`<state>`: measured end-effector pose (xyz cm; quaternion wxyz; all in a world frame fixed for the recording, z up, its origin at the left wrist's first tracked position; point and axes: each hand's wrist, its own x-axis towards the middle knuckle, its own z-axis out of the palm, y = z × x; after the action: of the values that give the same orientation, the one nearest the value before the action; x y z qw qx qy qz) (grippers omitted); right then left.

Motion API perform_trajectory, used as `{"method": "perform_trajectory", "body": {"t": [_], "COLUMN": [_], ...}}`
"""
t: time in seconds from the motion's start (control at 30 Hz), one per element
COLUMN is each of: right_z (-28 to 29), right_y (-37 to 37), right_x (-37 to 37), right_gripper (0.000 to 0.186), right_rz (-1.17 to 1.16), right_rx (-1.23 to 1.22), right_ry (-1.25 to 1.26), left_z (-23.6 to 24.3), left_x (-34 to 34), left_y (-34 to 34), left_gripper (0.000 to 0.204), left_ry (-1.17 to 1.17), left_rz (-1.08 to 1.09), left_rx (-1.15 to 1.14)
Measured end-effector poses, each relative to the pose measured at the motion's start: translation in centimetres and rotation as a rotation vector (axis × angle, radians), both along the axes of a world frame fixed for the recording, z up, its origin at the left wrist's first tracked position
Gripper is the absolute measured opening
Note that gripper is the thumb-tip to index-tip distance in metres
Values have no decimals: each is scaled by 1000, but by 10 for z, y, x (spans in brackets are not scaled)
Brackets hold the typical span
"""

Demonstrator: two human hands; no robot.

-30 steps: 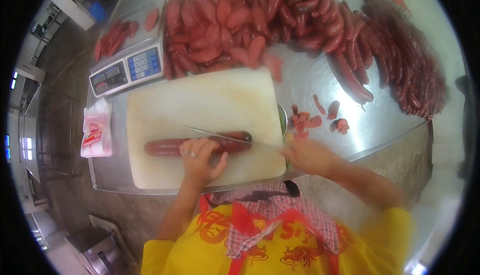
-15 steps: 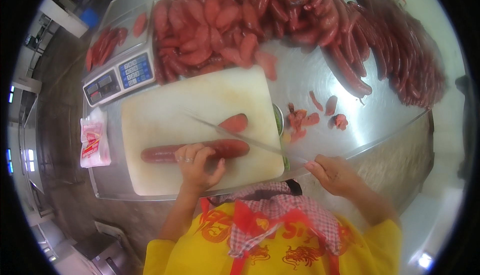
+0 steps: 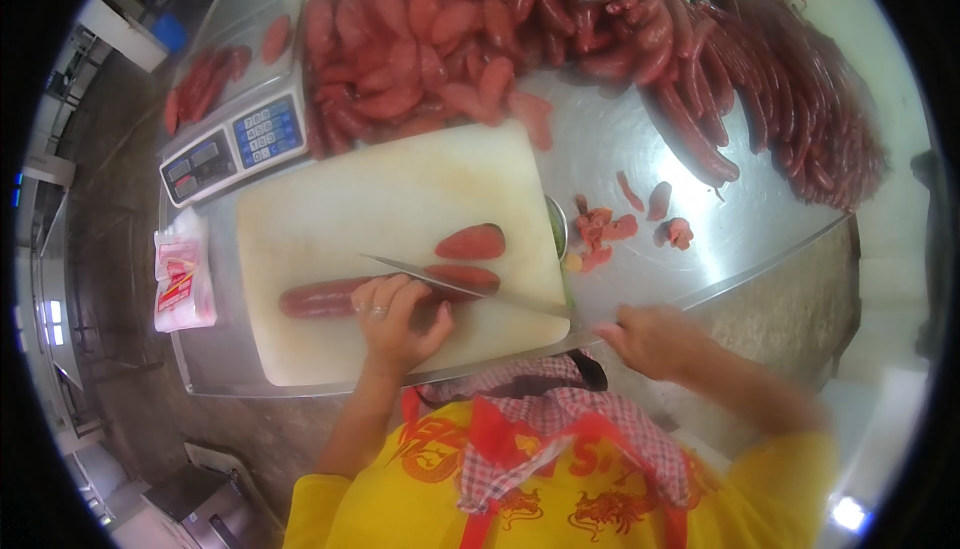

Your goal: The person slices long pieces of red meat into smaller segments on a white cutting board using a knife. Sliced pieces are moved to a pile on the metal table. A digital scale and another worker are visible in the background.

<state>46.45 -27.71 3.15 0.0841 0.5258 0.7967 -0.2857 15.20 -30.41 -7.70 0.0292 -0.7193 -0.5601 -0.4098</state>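
A dark red sausage (image 3: 318, 299) lies crosswise on the white cutting board (image 3: 320, 199). My left hand (image 3: 393, 321) is closed over its middle, fingers bent and pressing it down. In my right hand (image 3: 650, 341) is the handle end of a long thin knife (image 3: 520, 302), mostly hidden by the fingers. The blade slants leftward across the sausage, close to my left fingertips. One cut sausage piece (image 3: 470, 241) with a paler face lies just beyond the blade.
Sausages (image 3: 600, 9) are heaped along the far side of the metal table (image 3: 590, 139). Scraps (image 3: 600, 234) lie right of the board. A scale (image 3: 232, 149) with sausage pieces and a stack of plastic bags (image 3: 185, 269) stand left. A bowl rim (image 3: 560, 224) shows behind the board.
The blade has moved from beyond the sausage nearer to me and onto it. My right hand has shifted slightly. My left hand keeps its hold on the sausage.
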Motion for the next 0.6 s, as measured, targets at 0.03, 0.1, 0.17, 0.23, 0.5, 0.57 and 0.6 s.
{"method": "perform_trajectory", "body": {"t": [0.03, 0.1, 0.17, 0.23, 0.5, 0.57, 0.6], "right_z": [-19, -57, -74, -72, 25, 13, -3], "right_y": [10, 33, 38, 35, -16, -13, -7], "right_x": [-20, -61, -79, -80, 10, -4, -18], "right_gripper": [62, 62, 60, 57, 52, 54, 55], "right_rz": [26, 160, 93, 78, -21, -10, 3], "right_rx": [34, 68, 54, 12, -189, -122, -49], "right_ry": [27, 171, 177, 169, -34, -11, 60], "left_z": [0, 1, 0, 0, -4, -4, -4], "left_x": [0, 0, -1, -3, -4, -4, -3], "left_y": [0, 0, -1, -3, -2, -1, -1], "left_gripper": [33, 32, 31, 31, 36, 34, 33], "left_ry": [5, 2, -4, -12, 1, -7, -24], "left_rz": [2, -4, -22, -27, -14, 1, 7], "left_rx": [-5, -24, 5, 14, 32, 12, 3]}}
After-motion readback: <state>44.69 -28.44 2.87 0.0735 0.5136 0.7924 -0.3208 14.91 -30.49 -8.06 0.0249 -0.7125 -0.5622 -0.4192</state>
